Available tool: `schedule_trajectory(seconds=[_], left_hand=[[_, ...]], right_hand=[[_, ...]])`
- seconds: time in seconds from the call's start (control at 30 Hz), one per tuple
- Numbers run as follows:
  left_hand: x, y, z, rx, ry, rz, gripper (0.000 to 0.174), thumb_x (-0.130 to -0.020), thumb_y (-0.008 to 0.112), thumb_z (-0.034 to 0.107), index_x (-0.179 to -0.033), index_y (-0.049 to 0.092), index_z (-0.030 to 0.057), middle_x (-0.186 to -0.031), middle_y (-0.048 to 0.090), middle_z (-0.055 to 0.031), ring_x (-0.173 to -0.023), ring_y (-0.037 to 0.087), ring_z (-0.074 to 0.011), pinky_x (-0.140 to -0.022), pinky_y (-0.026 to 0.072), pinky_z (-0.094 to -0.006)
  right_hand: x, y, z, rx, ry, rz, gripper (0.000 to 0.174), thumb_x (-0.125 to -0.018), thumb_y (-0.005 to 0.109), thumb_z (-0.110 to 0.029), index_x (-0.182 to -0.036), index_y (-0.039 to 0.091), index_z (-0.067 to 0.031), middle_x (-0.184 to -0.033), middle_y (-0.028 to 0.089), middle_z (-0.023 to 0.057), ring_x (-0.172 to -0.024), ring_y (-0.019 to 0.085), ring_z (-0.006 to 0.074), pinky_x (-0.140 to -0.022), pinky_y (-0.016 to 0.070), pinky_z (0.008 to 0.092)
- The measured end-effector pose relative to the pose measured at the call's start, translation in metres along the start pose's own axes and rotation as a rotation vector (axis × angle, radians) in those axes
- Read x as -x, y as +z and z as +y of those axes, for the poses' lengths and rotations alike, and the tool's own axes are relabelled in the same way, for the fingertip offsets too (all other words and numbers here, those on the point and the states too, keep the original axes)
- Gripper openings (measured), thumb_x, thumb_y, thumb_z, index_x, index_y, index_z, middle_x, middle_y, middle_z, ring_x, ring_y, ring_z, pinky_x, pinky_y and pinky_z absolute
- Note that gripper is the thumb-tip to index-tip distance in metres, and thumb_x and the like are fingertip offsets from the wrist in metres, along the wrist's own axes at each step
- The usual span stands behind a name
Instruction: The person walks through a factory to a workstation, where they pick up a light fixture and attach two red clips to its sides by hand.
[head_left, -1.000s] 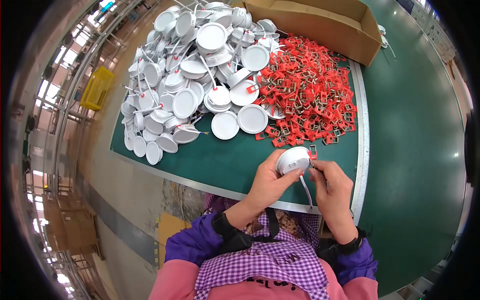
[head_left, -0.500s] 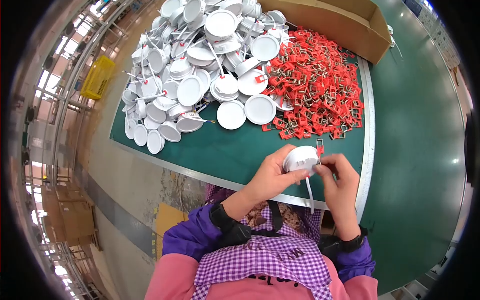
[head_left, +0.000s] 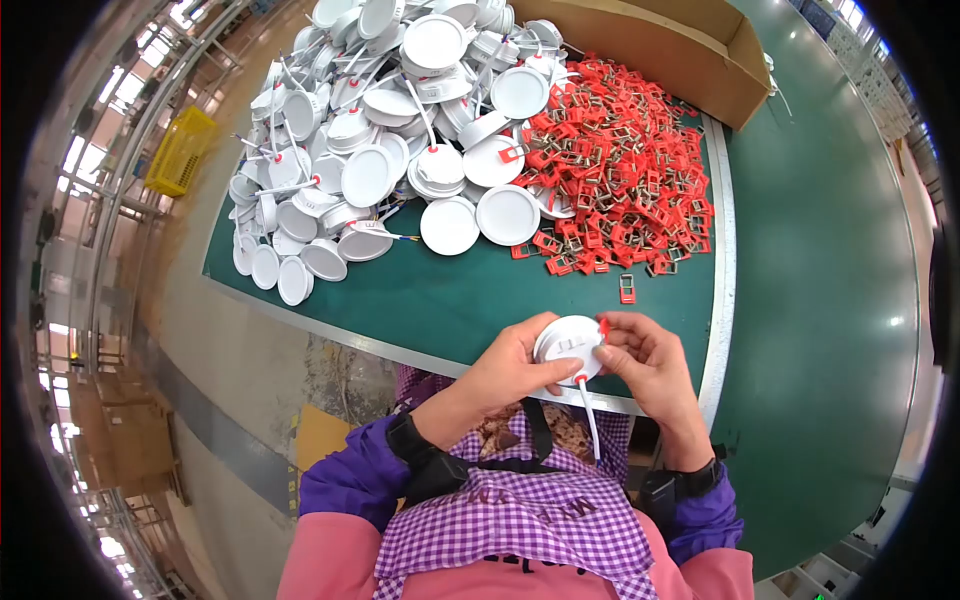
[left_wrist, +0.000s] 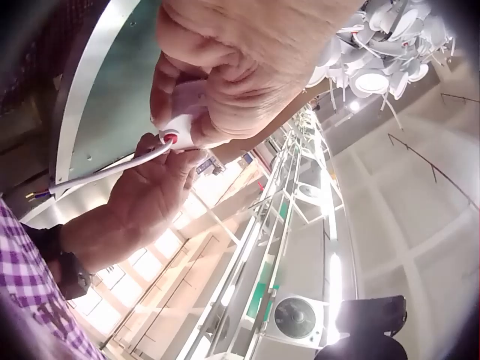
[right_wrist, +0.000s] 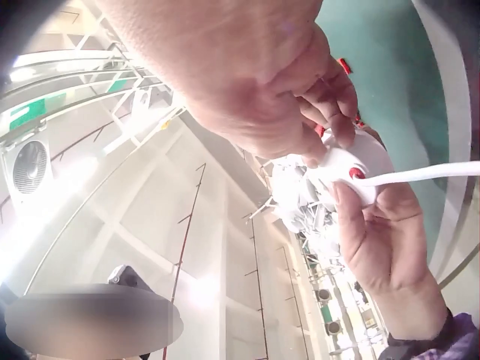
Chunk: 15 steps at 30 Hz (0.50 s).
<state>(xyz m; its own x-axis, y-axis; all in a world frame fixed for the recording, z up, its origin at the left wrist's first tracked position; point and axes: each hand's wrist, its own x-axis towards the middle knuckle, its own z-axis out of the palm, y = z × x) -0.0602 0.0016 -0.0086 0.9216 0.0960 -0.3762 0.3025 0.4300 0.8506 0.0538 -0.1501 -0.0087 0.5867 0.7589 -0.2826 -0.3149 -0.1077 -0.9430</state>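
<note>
My left hand (head_left: 505,365) grips a round white downlight (head_left: 568,345) by its side, thumb across the back face, above the table's near edge. From a red grommet on the light hangs a white cable (head_left: 590,420), its coloured wire ends (left_wrist: 37,195) bare in the left wrist view. At the opposite rim, my right hand (head_left: 652,375) pinches a small red clip (head_left: 603,328) between thumb and forefinger, against the light. The fingers hide most of this clip. One loose red clip with a metal loop (head_left: 627,289) lies on the table just beyond the hands.
A big heap of white downlights (head_left: 365,175) with cables covers the table's far left. Beside it spreads a pile of red clips (head_left: 625,165), with a cardboard box (head_left: 690,60) behind. A metal edge strip (head_left: 722,250) borders the green table (head_left: 480,300) on the right.
Both hands have drawn back toward the body with the downlight, away from the loose clip on the table. The red clip at the right fingertips now shows at the rim.
</note>
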Motion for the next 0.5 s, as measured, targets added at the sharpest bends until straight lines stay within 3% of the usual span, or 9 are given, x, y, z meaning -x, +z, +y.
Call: schedule_trajectory(seconds=[0.03, 0.1, 0.17, 0.23, 0.27, 0.3, 0.37, 0.4, 0.5], left_hand=[[0.0, -0.003, 0.001, 0.001, 0.0, -0.004, 0.032, -0.08, 0.064, 0.008, -0.109, 0.052, 0.0022, -0.095, 0.059, -0.0031, -0.086, 0.058, -0.0097, -0.066, 0.0505, -0.024], [-0.001, -0.009, 0.003, -0.388, 0.144, -0.064, 0.038, -0.077, 0.066, 0.005, -0.112, 0.051, 0.0018, -0.097, 0.059, -0.0038, -0.088, 0.057, -0.0101, -0.073, 0.0481, -0.0252], [-0.003, -0.014, 0.011, -0.488, 0.137, -0.037, 0.043, -0.074, 0.066, 0.004, -0.114, 0.051, 0.0019, -0.099, 0.059, -0.0047, -0.089, 0.055, -0.01, -0.079, 0.0458, -0.0258], [-0.003, -0.019, 0.018, -0.308, 0.048, -0.044, 0.046, -0.072, 0.066, 0.002, -0.115, 0.05, 0.002, -0.1, 0.059, -0.0053, -0.09, 0.056, -0.01, -0.08, 0.0459, -0.0255], [-0.001, -0.022, 0.02, -0.27, 0.044, -0.008, 0.041, -0.074, 0.065, 0.0, -0.112, 0.051, 0.0021, -0.1, 0.059, -0.0051, -0.09, 0.057, -0.0116, -0.08, 0.0469, -0.0262], [0.001, -0.027, 0.018, -0.273, 0.045, -0.01, 0.041, -0.074, 0.065, 0.0, -0.112, 0.051, 0.0021, -0.1, 0.059, -0.0051, -0.09, 0.057, -0.0116, -0.08, 0.0469, -0.0262], [0.004, -0.041, 0.009, 0.086, 0.07, 0.17, 0.032, -0.075, 0.063, -0.002, -0.105, 0.052, 0.0027, -0.099, 0.059, -0.0054, -0.091, 0.059, -0.0138, -0.081, 0.0485, -0.0277], [0.008, -0.047, 0.007, 0.228, 0.039, 0.202, 0.024, -0.079, 0.061, 0.001, -0.101, 0.052, 0.0047, -0.098, 0.059, -0.0057, -0.091, 0.06, -0.0152, -0.081, 0.0496, -0.0296], [0.016, -0.057, -0.004, 0.48, 0.032, 0.36, 0.023, -0.083, 0.061, 0.009, -0.101, 0.049, 0.0044, -0.096, 0.058, -0.0073, -0.091, 0.059, -0.0147, -0.079, 0.0493, -0.0294]], right_hand=[[0.001, 0.001, 0.001, 0.001, 0.0, 0.004, 0.035, -0.081, 0.061, 0.0, -0.112, 0.048, 0.0088, -0.088, 0.062, 0.0095, -0.074, 0.058, 0.0109, -0.065, 0.0486, 0.023], [0.002, 0.005, 0.002, 0.024, 0.05, -0.042, 0.037, -0.081, 0.062, -0.001, -0.115, 0.049, 0.0075, -0.088, 0.062, 0.0085, -0.072, 0.058, 0.0101, -0.064, 0.0482, 0.0222], [0.001, 0.006, 0.002, 0.096, 0.007, -0.053, 0.037, -0.079, 0.065, -0.004, -0.113, 0.054, 0.0043, -0.088, 0.063, 0.0072, -0.069, 0.057, 0.0075, -0.061, 0.0468, 0.0215], [-0.01, -0.003, -0.007, 0.432, -0.094, 0.026, 0.035, -0.077, 0.067, -0.009, -0.11, 0.058, 0.0009, -0.087, 0.064, 0.0066, -0.068, 0.057, 0.0077, -0.059, 0.0456, 0.0239], [-0.02, -0.011, -0.003, 0.596, -0.202, 0.202, 0.032, -0.076, 0.068, -0.013, -0.105, 0.061, -0.0019, -0.085, 0.064, 0.0089, -0.065, 0.057, 0.0126, -0.057, 0.045, 0.0281], [-0.028, -0.016, -0.008, 0.772, -0.351, 0.32, 0.027, -0.076, 0.067, -0.014, -0.1, 0.062, -0.0023, -0.079, 0.061, 0.011, -0.064, 0.058, 0.0223, -0.058, 0.0456, 0.0322], [-0.04, -0.028, -0.003, 1.002, -0.383, 0.35, 0.021, -0.076, 0.065, -0.013, -0.093, 0.061, -0.003, -0.08, 0.057, 0.0117, -0.065, 0.058, 0.0283, -0.059, 0.0462, 0.0354], [-0.041, -0.027, 0.0, 1.001, -0.384, 0.344, 0.021, -0.076, 0.065, -0.013, -0.093, 0.061, -0.003, -0.08, 0.057, 0.0117, -0.065, 0.058, 0.0283, -0.059, 0.0462, 0.0354], [-0.043, -0.022, 0.005, 1.206, -0.459, 0.32, 0.017, -0.076, 0.063, -0.01, -0.092, 0.061, -0.0044, -0.083, 0.056, 0.0108, -0.071, 0.057, 0.0293, -0.063, 0.0462, 0.0379]])
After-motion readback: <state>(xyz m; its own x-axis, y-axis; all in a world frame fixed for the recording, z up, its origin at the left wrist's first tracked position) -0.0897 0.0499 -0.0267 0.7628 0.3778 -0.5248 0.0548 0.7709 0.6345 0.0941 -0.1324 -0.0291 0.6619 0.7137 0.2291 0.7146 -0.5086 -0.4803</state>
